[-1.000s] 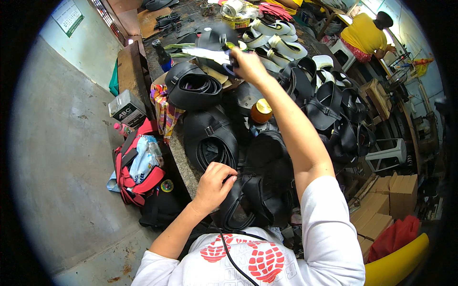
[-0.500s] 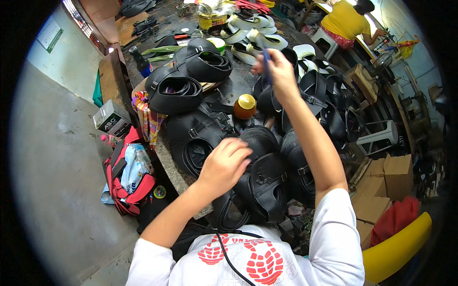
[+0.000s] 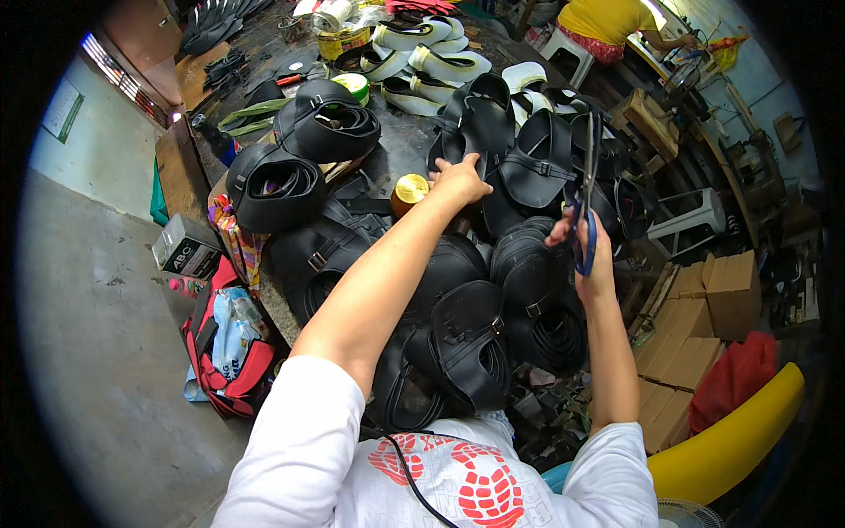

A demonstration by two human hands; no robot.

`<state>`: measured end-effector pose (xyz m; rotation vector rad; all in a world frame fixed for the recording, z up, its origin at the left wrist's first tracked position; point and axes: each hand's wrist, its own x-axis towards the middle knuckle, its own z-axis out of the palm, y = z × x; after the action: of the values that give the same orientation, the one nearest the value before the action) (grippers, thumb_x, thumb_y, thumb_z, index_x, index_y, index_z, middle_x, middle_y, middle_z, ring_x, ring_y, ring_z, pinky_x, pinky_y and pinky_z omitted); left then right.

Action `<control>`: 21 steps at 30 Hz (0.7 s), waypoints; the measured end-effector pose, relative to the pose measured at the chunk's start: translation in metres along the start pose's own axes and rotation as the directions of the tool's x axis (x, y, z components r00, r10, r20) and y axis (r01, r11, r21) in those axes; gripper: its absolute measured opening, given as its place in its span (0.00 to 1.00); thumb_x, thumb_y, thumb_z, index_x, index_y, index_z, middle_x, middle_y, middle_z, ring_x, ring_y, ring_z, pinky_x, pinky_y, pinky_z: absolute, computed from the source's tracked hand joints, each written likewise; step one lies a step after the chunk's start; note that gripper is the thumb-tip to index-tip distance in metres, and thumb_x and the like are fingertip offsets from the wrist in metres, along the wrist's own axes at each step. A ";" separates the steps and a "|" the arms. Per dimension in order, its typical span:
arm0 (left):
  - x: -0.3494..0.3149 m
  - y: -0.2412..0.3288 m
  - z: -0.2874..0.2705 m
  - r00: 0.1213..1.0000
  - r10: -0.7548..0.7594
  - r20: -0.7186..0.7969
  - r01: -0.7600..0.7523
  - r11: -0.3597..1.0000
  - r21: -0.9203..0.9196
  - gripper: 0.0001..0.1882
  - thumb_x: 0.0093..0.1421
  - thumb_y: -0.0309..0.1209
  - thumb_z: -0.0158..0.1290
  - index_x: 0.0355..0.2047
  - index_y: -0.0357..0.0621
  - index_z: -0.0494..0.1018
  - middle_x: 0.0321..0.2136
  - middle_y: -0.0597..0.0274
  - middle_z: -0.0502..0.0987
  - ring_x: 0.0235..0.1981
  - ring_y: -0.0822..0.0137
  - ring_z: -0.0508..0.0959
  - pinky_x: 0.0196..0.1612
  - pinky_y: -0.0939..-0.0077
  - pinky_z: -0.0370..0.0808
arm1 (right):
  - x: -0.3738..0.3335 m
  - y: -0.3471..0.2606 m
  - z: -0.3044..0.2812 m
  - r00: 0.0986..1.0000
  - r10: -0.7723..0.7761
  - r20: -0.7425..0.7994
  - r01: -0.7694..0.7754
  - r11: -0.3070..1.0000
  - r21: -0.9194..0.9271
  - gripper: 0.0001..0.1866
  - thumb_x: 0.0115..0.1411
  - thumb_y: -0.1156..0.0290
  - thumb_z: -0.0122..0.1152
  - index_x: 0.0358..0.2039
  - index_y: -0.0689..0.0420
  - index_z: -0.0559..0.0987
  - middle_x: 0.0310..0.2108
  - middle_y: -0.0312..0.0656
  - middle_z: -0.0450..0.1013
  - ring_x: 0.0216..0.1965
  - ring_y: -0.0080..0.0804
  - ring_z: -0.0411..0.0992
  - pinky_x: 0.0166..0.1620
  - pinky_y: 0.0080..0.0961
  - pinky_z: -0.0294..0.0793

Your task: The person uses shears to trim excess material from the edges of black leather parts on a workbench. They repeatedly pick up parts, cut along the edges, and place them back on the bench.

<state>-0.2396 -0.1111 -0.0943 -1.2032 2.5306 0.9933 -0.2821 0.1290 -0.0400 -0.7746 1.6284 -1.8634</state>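
My right hand [image 3: 595,260] holds a pair of scissors [image 3: 577,238] by the blue handles, with the long blades pointing up and away from me. My left hand [image 3: 462,182] reaches across the table, fingers spread, at the near edge of a stack of black buckled sandal uppers [image 3: 480,114]. Whether its fingertips touch the stack I cannot tell. Just left of that hand stands a jar with a yellow lid [image 3: 411,188], partly covered by my forearm. Another black strapped upper [image 3: 539,167] lies between my two hands. Closer to me are several more black bundles [image 3: 471,334].
White strap pieces [image 3: 431,66] are piled at the back. Rolled black bundles [image 3: 277,189] sit at the left by a dark bottle [image 3: 214,139]. A red bag [image 3: 238,361] hangs near the left edge. Cardboard boxes [image 3: 682,343] and a yellow chair [image 3: 731,440] are at the right.
My left hand has reached forward and right to the far black uppers. The right hand has come back toward me and to the right with the scissors. The view has shifted right.
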 end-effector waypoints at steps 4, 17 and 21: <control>-0.004 0.003 -0.001 0.985 0.146 -0.096 -0.161 0.974 -0.162 0.42 0.47 0.35 0.61 0.64 0.52 0.58 0.48 0.37 0.75 0.51 0.47 0.75 0.55 0.65 0.71 | -0.028 0.014 -0.005 1.000 0.014 -0.016 -0.012 0.991 0.136 0.19 0.68 0.57 0.49 0.44 0.63 0.70 0.30 0.43 0.74 0.33 0.32 0.74 0.43 0.29 0.74; -0.062 -0.003 -0.119 0.791 0.395 -0.468 -0.457 -0.127 -0.880 0.19 0.54 0.18 0.55 0.47 0.36 0.69 0.38 0.58 0.77 0.37 0.71 0.78 0.45 0.80 0.74 | -0.030 0.033 0.008 0.931 0.312 0.191 -0.356 0.892 0.279 0.34 0.66 0.38 0.36 0.44 0.61 0.71 0.33 0.49 0.78 0.35 0.39 0.79 0.46 0.38 0.78; -0.073 -0.016 -0.138 0.839 0.313 -0.445 -0.377 -0.256 -0.890 0.16 0.56 0.18 0.54 0.45 0.37 0.69 0.38 0.58 0.76 0.40 0.68 0.78 0.47 0.74 0.76 | -0.028 0.035 0.016 0.844 0.374 0.386 -0.510 0.781 0.360 0.38 0.65 0.35 0.34 0.45 0.62 0.71 0.33 0.54 0.78 0.36 0.46 0.80 0.47 0.41 0.78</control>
<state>-0.1624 -0.1593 0.0332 -0.3132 1.6065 3.5145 -0.2503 0.1343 -0.0748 -0.3858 1.0126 -1.5885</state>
